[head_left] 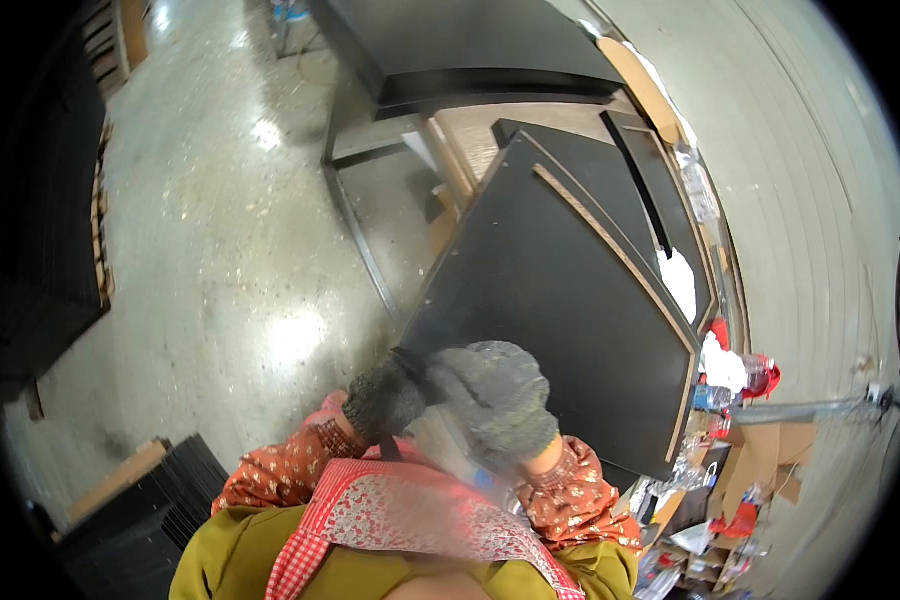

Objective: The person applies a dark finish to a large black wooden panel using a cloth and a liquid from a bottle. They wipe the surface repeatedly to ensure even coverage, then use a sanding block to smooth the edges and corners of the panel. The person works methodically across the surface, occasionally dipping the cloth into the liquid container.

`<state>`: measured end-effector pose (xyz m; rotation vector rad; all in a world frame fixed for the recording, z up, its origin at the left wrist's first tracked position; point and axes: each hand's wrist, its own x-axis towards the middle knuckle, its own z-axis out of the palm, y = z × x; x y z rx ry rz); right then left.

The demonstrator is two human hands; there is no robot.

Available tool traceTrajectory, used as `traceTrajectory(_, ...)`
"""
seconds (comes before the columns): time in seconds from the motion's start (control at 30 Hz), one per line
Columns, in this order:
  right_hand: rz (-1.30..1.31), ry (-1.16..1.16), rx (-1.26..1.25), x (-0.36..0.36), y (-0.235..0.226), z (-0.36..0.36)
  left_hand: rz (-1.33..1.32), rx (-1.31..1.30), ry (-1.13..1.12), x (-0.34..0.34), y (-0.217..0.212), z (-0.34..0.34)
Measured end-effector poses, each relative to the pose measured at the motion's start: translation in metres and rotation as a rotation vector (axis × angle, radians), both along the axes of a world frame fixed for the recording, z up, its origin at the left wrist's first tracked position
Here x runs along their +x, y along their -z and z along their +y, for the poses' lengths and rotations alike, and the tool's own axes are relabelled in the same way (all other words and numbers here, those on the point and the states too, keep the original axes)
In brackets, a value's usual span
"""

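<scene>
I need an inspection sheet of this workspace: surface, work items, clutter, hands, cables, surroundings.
Surface: black work table on a polished concrete floor.
Work items: large black panel, tilted, with more black panels behind it.
Clutter: bottles, cardboard and red scraps at the right.
Hands: left hand and right hand, both gloved, grip the panel's near corner.
Cables: nothing seen.
Surroundings: grey wall; stack of dark sheets.

Brown cardboard boxes (770,455) at lower right, beside wall.
</scene>
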<state>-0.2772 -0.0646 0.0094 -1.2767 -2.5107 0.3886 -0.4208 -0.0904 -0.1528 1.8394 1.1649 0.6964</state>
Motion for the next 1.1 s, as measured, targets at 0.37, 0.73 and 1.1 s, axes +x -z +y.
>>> traceTrajectory(0.37, 0.348, 0.609, 0.068, 0.085, 0.004, -0.049, -1.710, -0.843, -0.145, -0.045, 0.014, 0.012)
traceTrajectory(0.73, 0.931, 1.231, 0.181, 0.231, 0.043, -0.224, 0.039, 1.054, -0.595, 0.015, -0.123, -0.001)
traceTrajectory(1.1, 1.291, 1.622, 0.502, 0.348, 0.046, -0.461, 0.575, 1.075, 0.198, 0.222, -0.076, -0.064)
